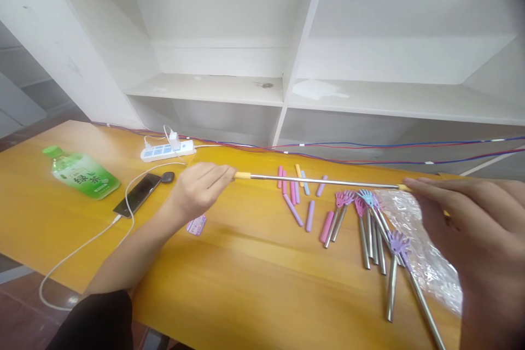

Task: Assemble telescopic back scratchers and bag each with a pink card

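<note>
A thin telescopic back scratcher (324, 181), drawn out long and nearly level, spans the space between my hands above the table. My left hand (205, 188) is closed on its yellow left end. The other yellow end is pinched in my right hand (471, 224); my fingers cover its tip. Below lie several metal-rod back scratchers (397, 243) with pink, purple and blue hand-shaped heads. Pink, purple, blue and yellow handle sleeves (310, 216) are scattered behind and left of them. Clear plastic wrap (435, 268) lies beneath my right hand.
A green-labelled bottle (84, 175) lies at the left of the wooden table (254, 284). Near it are a phone (139, 194) with a white cable, a power strip (167, 150) and a small pink card (197, 225). White shelving (205, 87) and blue-red cables (361, 145) run behind.
</note>
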A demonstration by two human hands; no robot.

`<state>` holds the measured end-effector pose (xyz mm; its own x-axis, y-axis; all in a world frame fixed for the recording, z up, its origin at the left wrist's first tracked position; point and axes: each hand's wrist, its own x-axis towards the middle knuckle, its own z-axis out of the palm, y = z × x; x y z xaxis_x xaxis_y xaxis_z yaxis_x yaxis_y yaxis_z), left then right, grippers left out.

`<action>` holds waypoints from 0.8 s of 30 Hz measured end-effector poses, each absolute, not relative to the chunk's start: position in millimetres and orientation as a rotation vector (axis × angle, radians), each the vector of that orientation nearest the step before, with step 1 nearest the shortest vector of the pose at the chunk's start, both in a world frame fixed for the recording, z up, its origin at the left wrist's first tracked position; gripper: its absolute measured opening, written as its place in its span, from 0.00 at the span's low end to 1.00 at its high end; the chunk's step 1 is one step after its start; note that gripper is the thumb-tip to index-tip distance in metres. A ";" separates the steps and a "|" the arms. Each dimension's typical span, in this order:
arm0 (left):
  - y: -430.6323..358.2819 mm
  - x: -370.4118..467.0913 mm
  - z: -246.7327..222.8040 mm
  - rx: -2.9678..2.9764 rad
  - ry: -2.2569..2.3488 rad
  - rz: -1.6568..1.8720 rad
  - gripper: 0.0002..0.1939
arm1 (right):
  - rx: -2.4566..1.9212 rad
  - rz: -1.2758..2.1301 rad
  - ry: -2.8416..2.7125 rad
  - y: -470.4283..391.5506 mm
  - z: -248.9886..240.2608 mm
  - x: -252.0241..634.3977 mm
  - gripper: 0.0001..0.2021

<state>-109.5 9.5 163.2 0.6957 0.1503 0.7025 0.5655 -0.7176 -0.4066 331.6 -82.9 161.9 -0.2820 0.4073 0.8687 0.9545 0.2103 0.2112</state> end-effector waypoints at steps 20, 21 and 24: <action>-38.5 -58.4 133.5 -2.433 -0.649 -0.696 0.08 | -0.971 -0.739 -2.222 -87.6 138.3 218.5 0.08; -38.3 -57.9 134.3 -2.433 -0.657 -0.677 0.08 | -0.979 -0.735 -2.218 -87.6 138.5 217.9 0.07; -38.9 -55.5 136.3 -2.445 -0.644 -0.628 0.08 | -0.993 -0.723 -2.213 -87.4 138.4 216.2 0.06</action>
